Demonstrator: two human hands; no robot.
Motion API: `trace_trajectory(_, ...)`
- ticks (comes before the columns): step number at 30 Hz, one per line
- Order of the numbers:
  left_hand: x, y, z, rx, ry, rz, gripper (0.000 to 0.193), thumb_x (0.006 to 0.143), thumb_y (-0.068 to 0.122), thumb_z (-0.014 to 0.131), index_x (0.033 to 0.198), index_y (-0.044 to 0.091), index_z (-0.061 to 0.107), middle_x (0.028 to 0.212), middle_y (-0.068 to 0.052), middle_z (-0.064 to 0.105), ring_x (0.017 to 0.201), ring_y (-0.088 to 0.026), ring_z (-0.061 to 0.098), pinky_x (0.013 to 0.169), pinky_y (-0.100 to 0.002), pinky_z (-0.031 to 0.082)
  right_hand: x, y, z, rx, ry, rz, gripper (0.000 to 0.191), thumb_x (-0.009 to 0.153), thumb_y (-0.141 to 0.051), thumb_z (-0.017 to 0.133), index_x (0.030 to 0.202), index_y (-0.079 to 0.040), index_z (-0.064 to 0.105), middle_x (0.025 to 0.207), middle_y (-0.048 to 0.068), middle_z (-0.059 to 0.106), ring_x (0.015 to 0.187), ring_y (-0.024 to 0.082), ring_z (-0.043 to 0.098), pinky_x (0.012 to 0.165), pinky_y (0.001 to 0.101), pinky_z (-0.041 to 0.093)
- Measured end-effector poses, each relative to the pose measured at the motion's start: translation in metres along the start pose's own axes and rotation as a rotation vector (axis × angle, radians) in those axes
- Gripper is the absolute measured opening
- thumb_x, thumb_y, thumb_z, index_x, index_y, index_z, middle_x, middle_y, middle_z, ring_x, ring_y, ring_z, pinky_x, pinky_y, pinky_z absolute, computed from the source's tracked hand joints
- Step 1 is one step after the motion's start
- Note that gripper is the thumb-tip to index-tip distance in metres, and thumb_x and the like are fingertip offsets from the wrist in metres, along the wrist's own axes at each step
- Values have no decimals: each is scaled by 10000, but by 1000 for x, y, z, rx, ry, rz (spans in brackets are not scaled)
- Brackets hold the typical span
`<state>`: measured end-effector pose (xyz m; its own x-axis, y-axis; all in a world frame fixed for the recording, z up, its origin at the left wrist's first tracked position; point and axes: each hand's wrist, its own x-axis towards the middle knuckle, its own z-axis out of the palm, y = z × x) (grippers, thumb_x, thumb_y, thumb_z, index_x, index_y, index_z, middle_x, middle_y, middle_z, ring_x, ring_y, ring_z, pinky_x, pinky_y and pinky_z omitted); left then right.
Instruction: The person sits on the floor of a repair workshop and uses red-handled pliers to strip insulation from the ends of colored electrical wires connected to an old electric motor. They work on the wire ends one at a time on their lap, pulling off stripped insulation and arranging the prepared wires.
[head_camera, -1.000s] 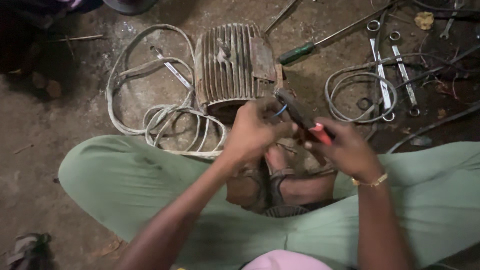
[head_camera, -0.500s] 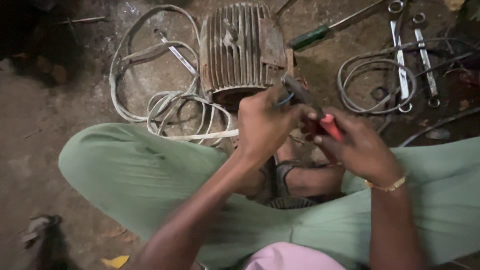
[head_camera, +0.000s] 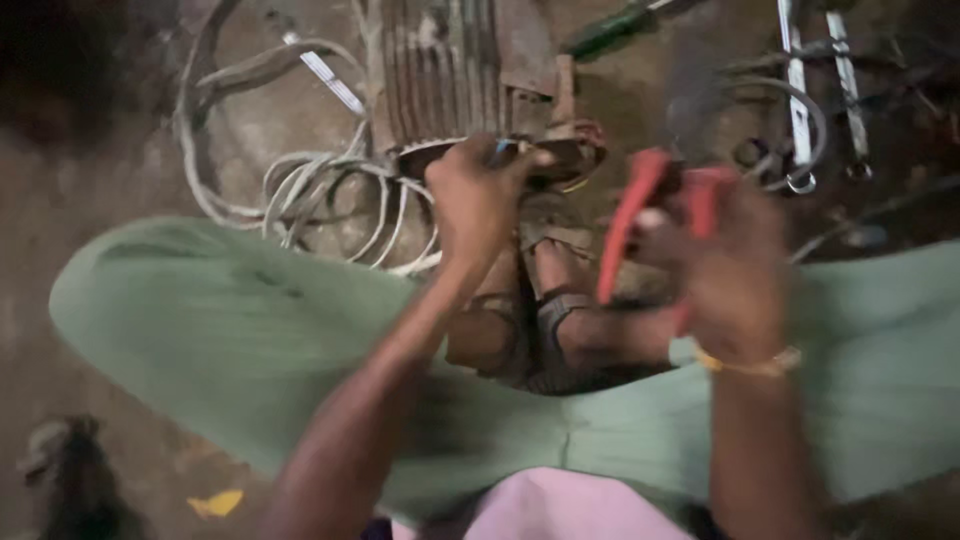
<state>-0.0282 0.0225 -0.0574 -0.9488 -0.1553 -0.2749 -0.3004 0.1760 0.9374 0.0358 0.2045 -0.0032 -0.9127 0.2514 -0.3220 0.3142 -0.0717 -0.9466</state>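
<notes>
The pliers (head_camera: 655, 215) have bright red handles that spread apart in a narrow V, one long arm slanting down toward the person's feet and a shorter one beside it; the metal head is lost in motion blur, so its shape cannot be told. The right hand (head_camera: 735, 270) grasps them, its fingers (head_camera: 700, 235) wrapped around the handles near their upper part, with the red grips showing above and to the left of the knuckles; a thin gold bangle (head_camera: 745, 362) circles that wrist. The pliers sit in the air above the person's lap, to the right of the electric motor (head_camera: 455, 75) and apart from it. The motor is a grey, ribbed metal casing lying on the dirt floor (head_camera: 110, 200) between the knees, its near end just under the left hand (head_camera: 480, 195). The left hand's fingers are clenched on something small at the motor's near edge, where a bit of blue shows between them; what it is cannot be told. A loop of pale cable (head_camera: 300, 190) lies coiled on the floor to the left of the motor, touching its side. Two spanners (head_camera: 800, 95) lie side by side at the upper right, well apart from both hands, and a green-handled screwdriver (head_camera: 610, 30) lies just beyond the motor.
</notes>
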Motion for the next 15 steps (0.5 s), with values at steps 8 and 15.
trace_trajectory(8, -10, 26, -9, 225, -162, 187, 351, 698, 255, 913, 926, 26, 778, 724, -64, 746, 617, -67, 655, 587, -286, 556, 21, 8, -45, -80, 98, 37, 404, 851, 82, 687, 1235, -26, 620, 1031, 28, 690, 832, 95, 673, 657, 272, 554)
trace_trajectory(15, -12, 33, -19, -75, -377, 60, 221, 916, 202, 752, 944, -17, 739, 742, 9, 671, 674, -65, 601, 606, -259, 495, 19, 26, -39, 138, -124, 86, 455, 833, 106, 690, 1272, -4, 639, 1079, -9, 656, 838, 69, 563, 717, 222, 473)
